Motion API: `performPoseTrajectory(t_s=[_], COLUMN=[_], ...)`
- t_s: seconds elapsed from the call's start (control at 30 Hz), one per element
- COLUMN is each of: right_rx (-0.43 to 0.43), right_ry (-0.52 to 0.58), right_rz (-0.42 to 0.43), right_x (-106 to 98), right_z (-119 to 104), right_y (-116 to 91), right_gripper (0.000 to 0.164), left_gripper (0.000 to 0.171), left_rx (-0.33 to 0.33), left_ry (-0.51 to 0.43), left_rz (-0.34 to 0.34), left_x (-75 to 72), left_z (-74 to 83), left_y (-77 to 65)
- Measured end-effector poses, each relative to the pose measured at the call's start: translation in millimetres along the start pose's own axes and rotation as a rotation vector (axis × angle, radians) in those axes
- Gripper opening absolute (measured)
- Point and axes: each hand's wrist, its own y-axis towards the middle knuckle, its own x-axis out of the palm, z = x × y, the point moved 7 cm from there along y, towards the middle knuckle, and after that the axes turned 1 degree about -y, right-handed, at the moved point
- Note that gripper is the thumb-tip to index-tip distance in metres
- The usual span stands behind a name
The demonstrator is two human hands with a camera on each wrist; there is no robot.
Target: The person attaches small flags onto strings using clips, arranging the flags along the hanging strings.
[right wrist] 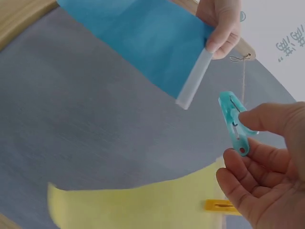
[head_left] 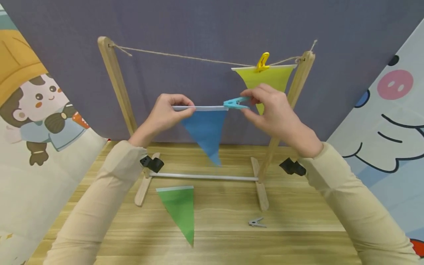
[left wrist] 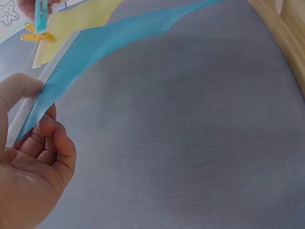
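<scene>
My left hand pinches the white top edge of a blue triangular pennant between thumb and fingers; its point hangs down. My right hand holds a light-blue clothespin by its handles, with the nose close by the pennant's right corner in the head view. In the right wrist view a gap shows between the clothespin and the white edge of the pennant. Behind the right hand, a yellow pennant hangs on a string under a yellow clothespin.
Wooden posts hold the string, joined low down by a white rod. On the wooden table lie a green pennant and a grey clothespin. A grey cloth panel stands behind, with cartoon-printed sheets on both sides.
</scene>
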Motion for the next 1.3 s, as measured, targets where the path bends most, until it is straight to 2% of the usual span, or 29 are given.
performPoseTrajectory(t_s=[0.17, 0.33, 0.53, 0.73, 0.97, 1.3], right_rx=[-0.045, -0.040, -0.018, -0.038, -0.016, 0.000], right_ry=[-0.033, -0.054, -0.087, -0.131, -0.177, -0.233], right_rz=[0.014, -0.011, -0.034, -0.044, -0.076, -0.160], right_x=[-9.3, -14.9, -21.3, -25.9, -27.1, -19.4], right_z=[-6.3, -10.0, -14.8, -19.5, -18.8, -21.7], right_y=[15.1, 30.1, 45.9, 60.1, 76.4, 99.2], right_gripper=[0.026, 0.028, 0.029, 0.032, 0.034, 0.026], left_gripper=[0.013, 0.013, 0.013, 0.010, 0.007, 0.016], left_rx=[-0.014, -0.015, -0.019, -0.020, -0.049, -0.095], left_ry=[-0.029, -0.108, -0.220, -0.236, -0.297, -0.408], left_rz=[0.065, 0.118, 0.132, 0.155, 0.206, 0.257], left_x=[-5.0, -10.6, -15.4, -21.3, -26.4, -26.7], left_z=[1.8, 6.2, 12.0, 16.4, 16.3, 15.9], left_y=[5.3, 14.1, 28.6, 38.8, 46.7, 59.2])
